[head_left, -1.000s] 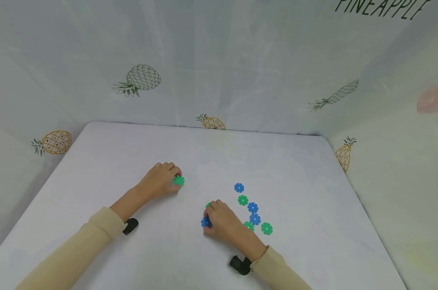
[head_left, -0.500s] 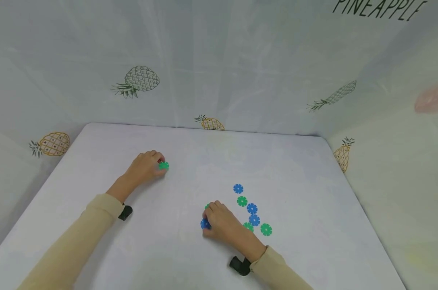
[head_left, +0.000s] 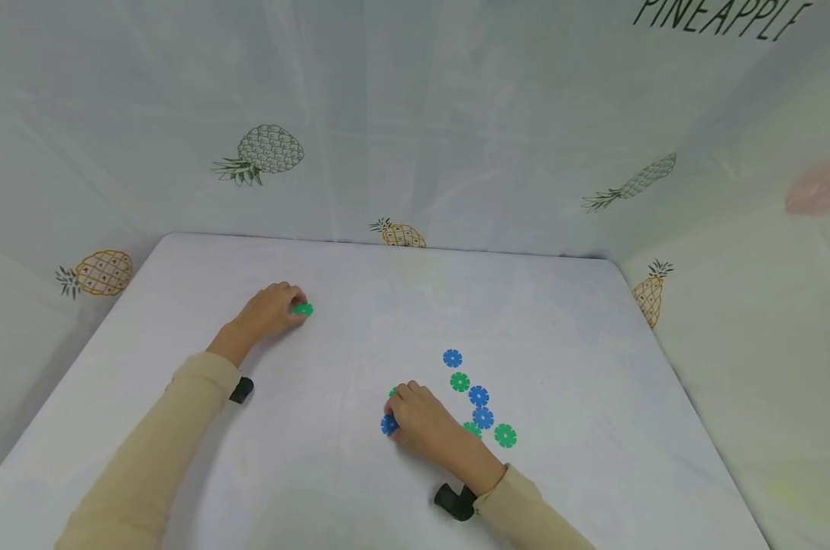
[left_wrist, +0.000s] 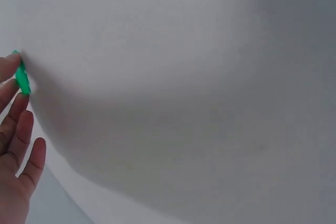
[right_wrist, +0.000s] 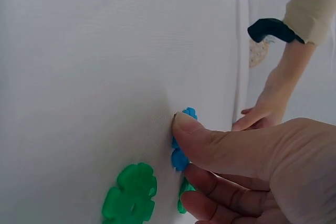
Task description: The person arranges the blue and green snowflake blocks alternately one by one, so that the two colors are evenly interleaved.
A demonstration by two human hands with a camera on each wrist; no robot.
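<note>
Toward the far left of the table, my left hand [head_left: 270, 312] pinches a green notched plastic disc [head_left: 303, 309] between thumb and fingers. In the left wrist view this disc [left_wrist: 22, 76] appears almost edge-on. My right hand [head_left: 424, 420] is low at the table's middle, thumb against a blue notched disc [head_left: 389, 425] gripped at its edge. The right wrist view shows the thumb covering part of that blue disc [right_wrist: 179, 159]. Behind the right fingers, a green disc [head_left: 392, 391] is mostly hidden. Another green disc [right_wrist: 128, 195] lies flat near the hand.
Right of the right hand lie loose discs: a blue one [head_left: 452, 357], a green one [head_left: 460, 382], two touching blue ones [head_left: 482, 418] and a green one [head_left: 505, 435]. A pineapple-printed curtain [head_left: 415, 114] surrounds the white table [head_left: 524, 305].
My left hand has moved up and to the left across the table with the green disc, slowing over the last half second. The right hand stays in place with the blue disc.
</note>
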